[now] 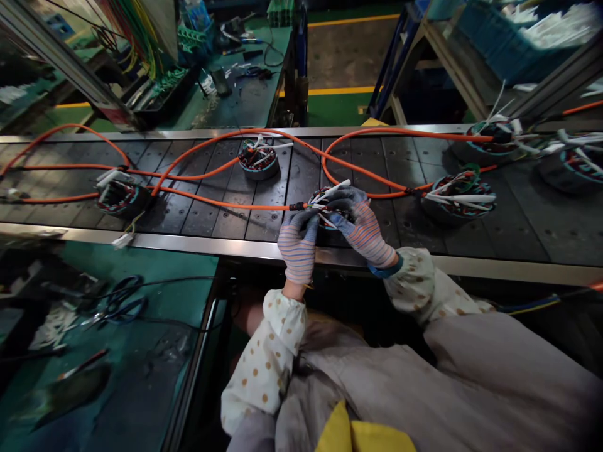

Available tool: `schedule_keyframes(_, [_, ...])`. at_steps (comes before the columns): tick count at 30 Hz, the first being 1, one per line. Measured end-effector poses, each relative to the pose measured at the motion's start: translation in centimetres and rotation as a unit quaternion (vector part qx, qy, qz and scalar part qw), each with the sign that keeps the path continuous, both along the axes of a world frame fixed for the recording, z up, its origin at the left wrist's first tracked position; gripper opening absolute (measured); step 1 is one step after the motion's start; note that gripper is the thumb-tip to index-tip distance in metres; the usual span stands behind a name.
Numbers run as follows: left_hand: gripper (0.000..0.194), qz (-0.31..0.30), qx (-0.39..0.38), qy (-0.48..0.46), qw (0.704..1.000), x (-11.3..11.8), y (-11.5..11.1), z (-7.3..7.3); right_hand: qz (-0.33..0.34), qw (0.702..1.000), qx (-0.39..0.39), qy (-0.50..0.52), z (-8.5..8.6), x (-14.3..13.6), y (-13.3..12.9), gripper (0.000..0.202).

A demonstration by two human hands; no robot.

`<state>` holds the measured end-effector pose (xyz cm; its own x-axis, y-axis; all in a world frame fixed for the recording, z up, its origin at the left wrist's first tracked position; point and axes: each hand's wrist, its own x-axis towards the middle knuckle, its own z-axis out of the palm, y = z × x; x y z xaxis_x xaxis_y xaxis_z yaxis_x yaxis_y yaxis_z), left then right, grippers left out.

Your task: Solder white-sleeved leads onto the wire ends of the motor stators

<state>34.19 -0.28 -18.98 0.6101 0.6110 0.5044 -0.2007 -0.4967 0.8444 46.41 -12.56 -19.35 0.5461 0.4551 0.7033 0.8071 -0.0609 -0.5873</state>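
Observation:
A round wound motor part [325,196] with white sleeves and coloured wires sits on the dark slatted conveyor [226,220], partly covered by my gloved hands. An orange cable [235,204] runs into its left side through a black wrapped joint [296,206]. My left hand [299,242] is at the part's near left edge, fingers pressed together around thin wires by the cable end. Over the right side of the part, my right hand [360,223] is curled with its fingers among the wires; what it pinches is hidden.
Similar wound parts with orange cables stand left [123,199], behind [259,164] and right [459,199] on the conveyor. Its metal rail [249,247] runs before me. Scissors [125,301] lie on the green bench [164,270] at left. A blue crate [518,53] stands back right.

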Motion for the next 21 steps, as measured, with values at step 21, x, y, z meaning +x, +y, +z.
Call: schedule_keyframes(21, [0.029,0.106,-0.136,0.063,0.983,-11.0,0.7,-3.1,-0.199,0.956,-0.192,-0.094,0.7,5.0,0.4,0.038])
